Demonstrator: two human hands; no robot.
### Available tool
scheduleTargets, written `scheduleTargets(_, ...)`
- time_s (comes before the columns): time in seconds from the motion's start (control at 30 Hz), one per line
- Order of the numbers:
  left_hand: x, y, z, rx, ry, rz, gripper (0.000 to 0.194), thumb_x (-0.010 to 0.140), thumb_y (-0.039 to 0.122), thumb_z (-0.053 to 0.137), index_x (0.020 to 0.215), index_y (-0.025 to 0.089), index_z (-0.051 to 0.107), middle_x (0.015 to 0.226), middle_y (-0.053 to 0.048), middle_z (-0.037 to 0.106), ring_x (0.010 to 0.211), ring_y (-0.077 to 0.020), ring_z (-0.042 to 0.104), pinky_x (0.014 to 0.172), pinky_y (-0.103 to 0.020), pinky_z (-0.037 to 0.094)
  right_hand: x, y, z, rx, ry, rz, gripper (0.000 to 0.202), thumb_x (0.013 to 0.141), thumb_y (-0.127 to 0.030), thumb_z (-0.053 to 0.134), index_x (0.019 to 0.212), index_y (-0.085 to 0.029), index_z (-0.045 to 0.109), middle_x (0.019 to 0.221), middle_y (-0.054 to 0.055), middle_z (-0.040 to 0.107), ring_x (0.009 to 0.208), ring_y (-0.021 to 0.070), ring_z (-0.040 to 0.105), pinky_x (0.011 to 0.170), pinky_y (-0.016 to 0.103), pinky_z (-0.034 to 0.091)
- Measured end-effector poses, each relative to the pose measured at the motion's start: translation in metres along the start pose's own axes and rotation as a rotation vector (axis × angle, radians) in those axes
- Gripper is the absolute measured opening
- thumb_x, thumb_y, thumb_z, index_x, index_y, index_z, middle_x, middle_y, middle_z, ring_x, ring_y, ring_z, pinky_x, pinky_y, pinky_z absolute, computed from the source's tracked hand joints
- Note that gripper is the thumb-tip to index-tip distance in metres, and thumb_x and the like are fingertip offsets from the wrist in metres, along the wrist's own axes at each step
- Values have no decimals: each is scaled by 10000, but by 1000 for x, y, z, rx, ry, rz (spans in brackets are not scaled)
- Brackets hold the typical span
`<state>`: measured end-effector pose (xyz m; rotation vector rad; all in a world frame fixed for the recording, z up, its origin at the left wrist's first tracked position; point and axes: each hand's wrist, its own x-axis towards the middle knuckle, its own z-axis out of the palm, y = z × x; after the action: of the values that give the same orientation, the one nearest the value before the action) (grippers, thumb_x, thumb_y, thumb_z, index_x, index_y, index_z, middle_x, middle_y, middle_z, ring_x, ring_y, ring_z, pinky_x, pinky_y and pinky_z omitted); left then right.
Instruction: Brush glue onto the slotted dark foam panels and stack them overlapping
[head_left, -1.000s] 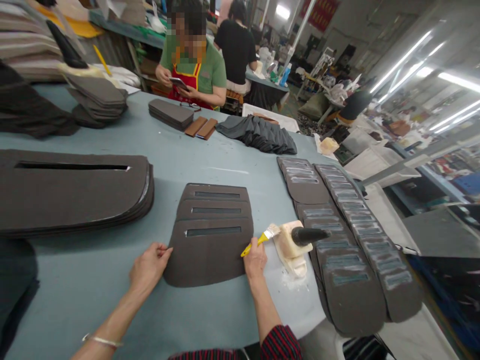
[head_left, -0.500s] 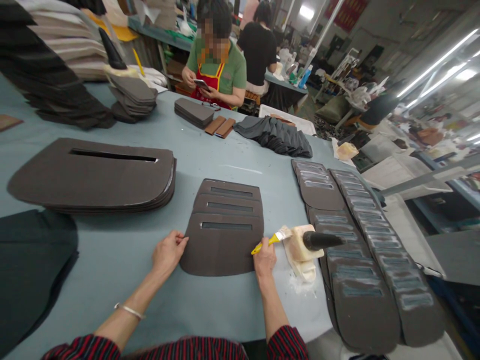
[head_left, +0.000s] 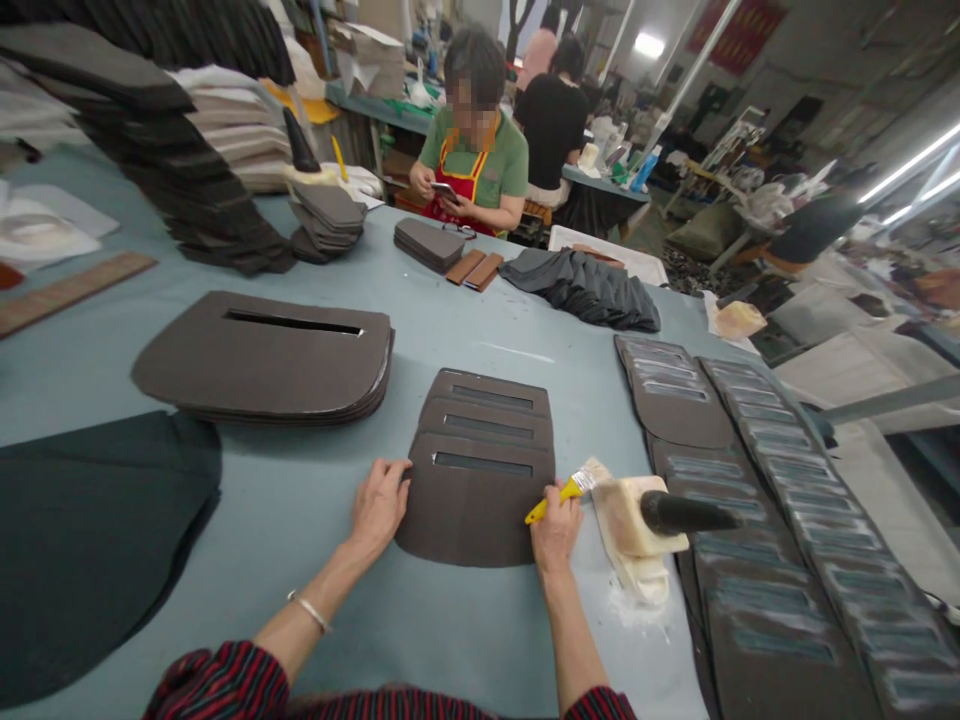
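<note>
Three overlapping brown slotted panels (head_left: 476,510) lie in front of me, their slots running crosswise. At their left edge is my left hand (head_left: 381,503), fingers bent and closed against the panel's side. My right hand (head_left: 556,530) touches the right edge and holds a yellow-handled brush (head_left: 564,494), its bristles pointing up and right. Just right of the brush stands a cream glue-coated block (head_left: 626,510) with a black cone (head_left: 686,513) sticking out of it. Further right, rows of similar panels (head_left: 784,620) have whitish smears around their slots.
A stack of larger slotted panels (head_left: 262,365) sits at the left, above dark sheets (head_left: 105,550). Dark folded pieces (head_left: 581,285), small brown blocks (head_left: 474,270) and grey pieces (head_left: 427,243) lie at the far side. A person in green (head_left: 476,150) holds a phone across the table.
The view has swung left, so the scene sits further right. My left hand has come against the panels' left edge with its fingers more over it. The right hand still holds the brush.
</note>
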<state>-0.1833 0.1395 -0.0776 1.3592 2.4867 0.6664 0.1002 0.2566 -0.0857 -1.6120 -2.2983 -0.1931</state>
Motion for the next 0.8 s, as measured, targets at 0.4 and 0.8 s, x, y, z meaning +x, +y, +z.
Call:
scheduleTargets(0.4, 5, 10, -1, 168, 5, 124, 300, 882, 196, 370, 1089, 209, 587, 1169, -98, 572, 1051, -258, 514, 849, -391, 420, 7, -1, 36, 214, 82, -110, 280, 756, 11, 413, 925, -163, 553, 1284, 144, 525, 1032, 251, 473, 810, 358, 373)
scheduleTargets(0.8, 4, 16, 12, 327, -14, 278, 521, 859, 101, 298, 1351, 163, 456, 1360, -113, 522, 1195, -300, 447, 960, -457, 361, 7, 0, 39, 271, 91, -64, 259, 773, -11, 412, 936, -166, 540, 1262, 132, 529, 1042, 249, 456, 841, 379, 384)
